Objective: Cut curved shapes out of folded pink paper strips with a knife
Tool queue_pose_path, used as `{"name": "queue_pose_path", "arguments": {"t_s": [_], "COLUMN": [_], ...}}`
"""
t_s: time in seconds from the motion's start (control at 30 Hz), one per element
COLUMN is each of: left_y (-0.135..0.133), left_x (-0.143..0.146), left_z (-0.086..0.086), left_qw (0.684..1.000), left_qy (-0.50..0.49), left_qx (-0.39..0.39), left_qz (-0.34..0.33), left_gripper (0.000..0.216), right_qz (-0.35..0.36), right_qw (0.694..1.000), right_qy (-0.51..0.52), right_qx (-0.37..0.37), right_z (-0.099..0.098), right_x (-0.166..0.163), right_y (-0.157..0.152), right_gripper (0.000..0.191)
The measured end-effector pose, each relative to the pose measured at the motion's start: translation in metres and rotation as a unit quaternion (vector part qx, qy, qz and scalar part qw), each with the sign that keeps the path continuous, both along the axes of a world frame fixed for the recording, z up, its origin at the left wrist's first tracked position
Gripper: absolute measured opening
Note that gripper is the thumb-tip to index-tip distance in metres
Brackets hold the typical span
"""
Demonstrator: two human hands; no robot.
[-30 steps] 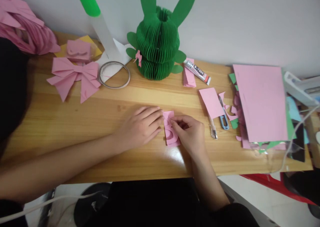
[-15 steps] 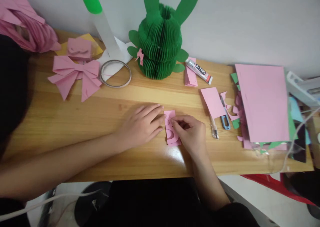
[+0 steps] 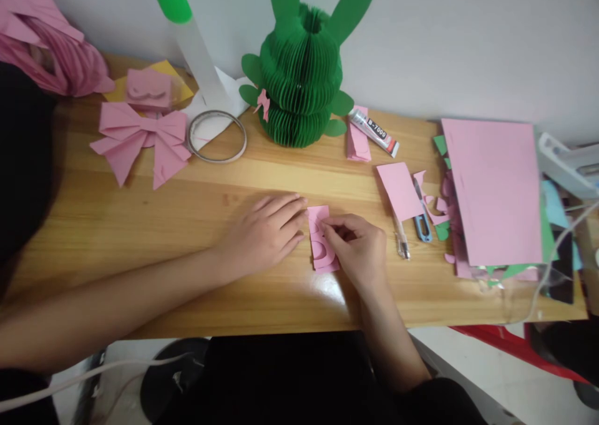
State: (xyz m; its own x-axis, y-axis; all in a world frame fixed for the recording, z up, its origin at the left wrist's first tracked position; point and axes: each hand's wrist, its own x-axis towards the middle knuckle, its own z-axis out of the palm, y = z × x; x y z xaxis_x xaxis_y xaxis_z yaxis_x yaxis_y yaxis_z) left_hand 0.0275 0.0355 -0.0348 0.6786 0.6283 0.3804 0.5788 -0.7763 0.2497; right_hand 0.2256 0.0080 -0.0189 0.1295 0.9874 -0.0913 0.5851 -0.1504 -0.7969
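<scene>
A small strip of pink paper with curved cut shapes lies on the wooden table. My right hand is closed in a pinch at the strip's upper right side, thumb and forefinger together on the pink paper. Whether the fingertips hold a separate cut piece or the strip itself is hard to see. My left hand rests flat on the table to the left, fingers stretched out, the tips at the strip's left edge. Right of my hands lie a square of pink paper, a pen and a blue cutter.
A green honeycomb paper figure stands at the back. A glue tube lies beside it. Further left are a tape roll and a pink paper bow. Stacked pink sheets and scraps cover the right side.
Almost nothing differs. Both hands stay in the same places at the pink strip, and the view has shifted very slightly.
</scene>
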Motion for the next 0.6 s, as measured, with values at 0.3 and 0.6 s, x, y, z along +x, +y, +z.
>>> {"name": "queue_pose_path", "arguments": {"t_s": [0.3, 0.6], "left_y": [-0.0006, 0.0002], "left_x": [0.0009, 0.0010], "left_z": [-0.0010, 0.0006], "left_qw": [1.000, 1.000], "left_qy": [-0.003, -0.007], "left_qx": [0.005, 0.024], "left_qz": [0.002, 0.002], "left_gripper": [0.028, 0.026], "right_qz": [0.002, 0.011], "right_qw": [1.000, 1.000], "right_qy": [-0.007, -0.011], "right_qx": [0.001, 0.017], "right_z": [0.0012, 0.0014], "right_x": [0.0003, -0.0004], "right_y": [-0.0007, -0.0001], "right_gripper": [0.013, 0.013]}}
